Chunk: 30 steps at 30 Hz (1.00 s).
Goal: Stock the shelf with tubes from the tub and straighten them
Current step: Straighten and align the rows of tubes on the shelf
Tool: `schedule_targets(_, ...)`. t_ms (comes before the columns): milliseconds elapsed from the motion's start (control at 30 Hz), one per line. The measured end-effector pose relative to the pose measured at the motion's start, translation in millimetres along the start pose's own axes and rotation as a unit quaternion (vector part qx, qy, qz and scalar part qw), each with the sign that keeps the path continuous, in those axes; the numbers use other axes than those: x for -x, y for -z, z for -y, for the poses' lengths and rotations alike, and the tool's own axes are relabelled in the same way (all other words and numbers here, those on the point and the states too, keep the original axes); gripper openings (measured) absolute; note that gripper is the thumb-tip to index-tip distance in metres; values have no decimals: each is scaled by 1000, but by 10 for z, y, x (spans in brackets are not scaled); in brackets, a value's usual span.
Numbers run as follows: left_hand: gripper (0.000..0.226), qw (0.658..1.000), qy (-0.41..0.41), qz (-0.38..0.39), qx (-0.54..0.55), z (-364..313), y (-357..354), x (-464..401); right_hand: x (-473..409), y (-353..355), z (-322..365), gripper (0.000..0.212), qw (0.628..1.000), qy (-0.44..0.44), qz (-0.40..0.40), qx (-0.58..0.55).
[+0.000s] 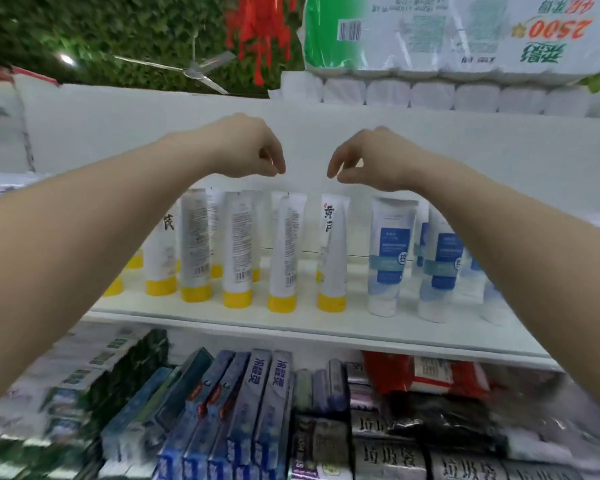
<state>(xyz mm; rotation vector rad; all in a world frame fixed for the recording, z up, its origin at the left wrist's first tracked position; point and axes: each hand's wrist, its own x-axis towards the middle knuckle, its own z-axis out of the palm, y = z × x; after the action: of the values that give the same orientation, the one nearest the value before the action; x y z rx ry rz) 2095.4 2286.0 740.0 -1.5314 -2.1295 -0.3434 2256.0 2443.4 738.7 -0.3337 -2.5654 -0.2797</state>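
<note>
Several white tubes with yellow caps stand cap-down in rows on the white shelf; some show their barcode backs, and the rightmost one shows its front. To their right stand white tubes with blue labels. My left hand hovers above the yellow-capped tubes with its fingers loosely curled down and holds nothing. My right hand hangs the same way just above the rightmost yellow-capped tube, also without anything in it. Neither hand touches a tube. No tub is in view.
Below the shelf lie toothpaste boxes, grey packets and a red pack. Above the shelf's white back panel sit packs of toilet rolls. A gap lies between the yellow-capped and blue-labelled tubes.
</note>
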Motion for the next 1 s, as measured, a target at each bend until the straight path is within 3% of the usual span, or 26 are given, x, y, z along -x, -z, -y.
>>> schedule_targets(200, 18, 999, -34, 10, 24, 240, -83, -22, -57, -52, 128, 19, 999, -47, -2, 20)
schedule_targets(367, 19, 997, -66, 33, 34, 204, -152, -139, -68, -31, 55, 21, 996, -70, 49, 17)
schedule_targets(633, 15, 986, -65, 154, 5, 94, -210, -425, -276, -140, -40, 17, 989, -73, 129, -29)
schedule_targets(800, 20, 985, -55, 161, 9, 151, -260, -481, -411, -283, -65, 14, 982, -66, 174, -31)
schedule_targets(1000, 6, 988, -68, 137, 23, 205, -330, -479, -488, -335, -113, 25, 984, -64, 163, -35)
